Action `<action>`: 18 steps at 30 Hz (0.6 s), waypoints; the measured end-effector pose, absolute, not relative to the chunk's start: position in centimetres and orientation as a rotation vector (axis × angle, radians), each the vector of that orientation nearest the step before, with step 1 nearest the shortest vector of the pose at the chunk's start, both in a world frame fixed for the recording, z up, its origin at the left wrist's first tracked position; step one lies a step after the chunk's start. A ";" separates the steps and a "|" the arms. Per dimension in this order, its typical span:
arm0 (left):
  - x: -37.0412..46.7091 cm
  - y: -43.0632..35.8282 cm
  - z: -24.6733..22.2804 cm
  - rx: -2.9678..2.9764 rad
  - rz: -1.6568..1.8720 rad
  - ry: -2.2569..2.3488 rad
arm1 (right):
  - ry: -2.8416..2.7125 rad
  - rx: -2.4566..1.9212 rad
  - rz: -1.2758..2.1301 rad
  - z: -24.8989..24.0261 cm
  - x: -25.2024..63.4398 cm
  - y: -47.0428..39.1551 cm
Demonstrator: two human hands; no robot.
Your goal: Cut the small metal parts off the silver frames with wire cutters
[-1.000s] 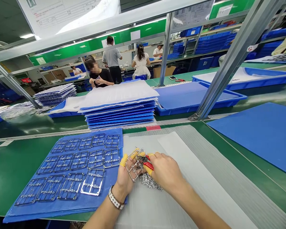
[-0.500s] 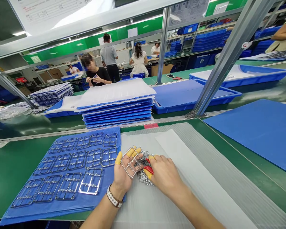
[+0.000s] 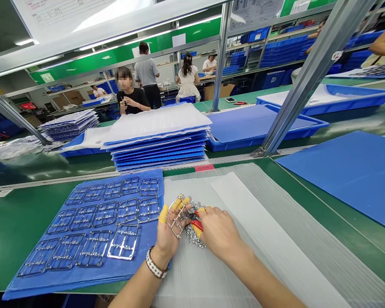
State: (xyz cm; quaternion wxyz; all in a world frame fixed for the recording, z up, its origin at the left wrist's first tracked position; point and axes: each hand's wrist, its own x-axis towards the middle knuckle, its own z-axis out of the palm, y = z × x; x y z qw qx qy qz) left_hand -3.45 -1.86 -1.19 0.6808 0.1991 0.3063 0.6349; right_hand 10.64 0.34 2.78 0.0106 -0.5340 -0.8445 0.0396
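A small silver metal frame [image 3: 177, 226] with crossbars rests in my left hand [image 3: 167, 237], its thumb and fingers around the edges. My right hand [image 3: 220, 231] is closed on red-handled pliers [image 3: 197, 224], whose jaws point at the frame's right side. Yellow covers are on several fingertips of both hands. Behind the hands a heap of silver chain [image 3: 195, 240] lies on white foam sheeting [image 3: 189, 273]. To the left, several similar metal frames [image 3: 123, 241] with script lettering lie in rows on a blue sheet [image 3: 115, 273]. The pliers' jaw tips are hard to make out.
A stack of blue and white sheets [image 3: 160, 145] stands beyond the bench rail. Blue trays [image 3: 301, 132] sit behind it, and a slanting metal post [image 3: 304, 85] rises at right. A blue board [image 3: 346, 171] lies on the right. Several people work in the background.
My left hand has turned the metal frame slightly, and its thumb has shifted right toward the frame. The pliers stay at the frame's right side. The view has shifted a little.
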 end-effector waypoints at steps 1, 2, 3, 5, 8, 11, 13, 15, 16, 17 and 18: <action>-3.4 -1.9 -1.2 0.452 1.428 0.693 | -2.644 -1.676 0.119 2.8 10.6 0.4; -3.5 -1.9 -1.2 0.455 1.429 0.691 | -2.650 -1.682 0.110 2.9 10.6 0.4; -3.5 -1.9 -1.2 0.453 1.432 0.684 | -2.653 -1.686 0.097 2.8 10.6 0.4; -3.6 -1.8 -1.0 0.436 1.443 0.661 | -2.645 -1.684 0.069 2.7 10.8 0.4; -3.9 -1.7 -0.7 0.380 1.448 0.630 | -2.614 -1.665 0.055 2.5 11.0 -0.1; -3.9 -1.6 -0.6 0.330 1.456 0.619 | -2.619 -1.611 0.104 2.3 10.7 -0.8; -3.8 -1.6 -0.5 0.319 1.471 0.626 | -2.627 -1.574 0.156 2.3 10.4 -1.2; -3.7 -1.6 -0.4 0.319 1.485 0.647 | -2.627 -1.560 0.200 2.4 10.0 -1.4; -3.6 -1.7 -0.4 0.322 1.488 0.661 | -2.627 -1.561 0.215 2.4 9.8 -1.4; -3.6 -1.7 -0.4 0.327 1.491 0.675 | -2.626 -1.563 0.228 2.4 9.7 -1.4; -3.5 -1.7 -0.4 0.335 1.494 0.688 | -2.624 -1.565 0.236 2.3 9.6 -1.4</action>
